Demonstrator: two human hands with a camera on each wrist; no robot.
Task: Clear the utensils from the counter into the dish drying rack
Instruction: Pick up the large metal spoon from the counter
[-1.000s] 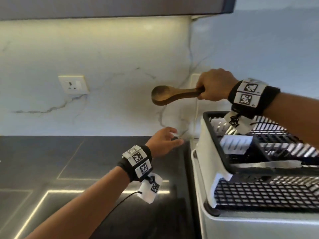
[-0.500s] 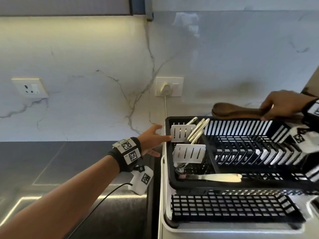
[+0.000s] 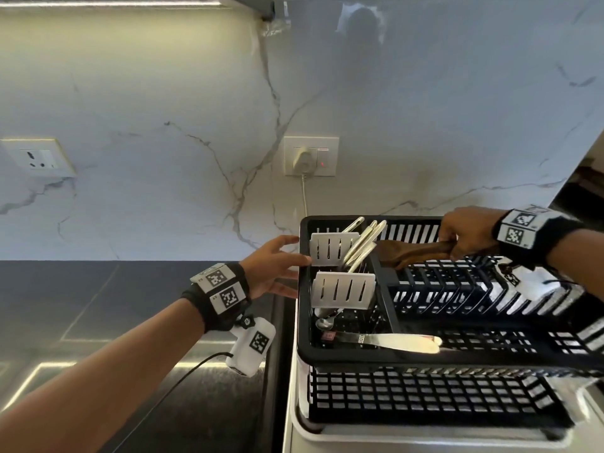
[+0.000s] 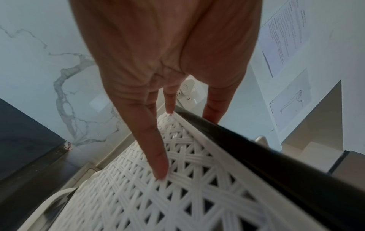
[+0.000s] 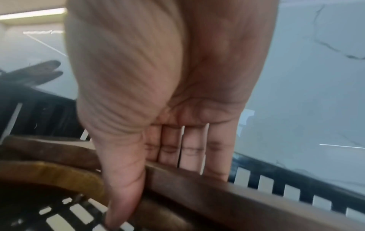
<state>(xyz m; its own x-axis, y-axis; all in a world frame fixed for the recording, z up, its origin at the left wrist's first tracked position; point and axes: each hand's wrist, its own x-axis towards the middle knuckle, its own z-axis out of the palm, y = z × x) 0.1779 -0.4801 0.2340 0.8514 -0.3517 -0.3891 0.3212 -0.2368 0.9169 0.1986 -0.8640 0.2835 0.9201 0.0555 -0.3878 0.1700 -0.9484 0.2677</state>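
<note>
A black dish drying rack (image 3: 346,356) on a white base fills the right of the head view. My right hand (image 3: 457,245) grips the handle of a dark wooden spoon (image 3: 397,255), which lies low across the rack's plate slots, bowl toward the cutlery holder. The right wrist view shows thumb and fingers (image 5: 194,150) curled round the spoon handle (image 5: 217,195). My left hand (image 3: 284,268) is open, its straight fingers (image 4: 152,140) touching the rack's white lattice side (image 4: 197,195) below the black rim. Several metal utensils (image 3: 361,238) stand in the cutlery holder.
A flat metal knife (image 3: 392,341) lies across the rack's front compartment. Dark counter (image 3: 114,305) stretches to the left. A plugged-in wall socket (image 3: 309,156) with its white cord sits just behind the rack. A second socket (image 3: 37,156) is at far left.
My right hand carried the wooden spoon rightward from above the counter and lowered it onto the rack. My left hand reached the rack's left side. The head view swung right.
</note>
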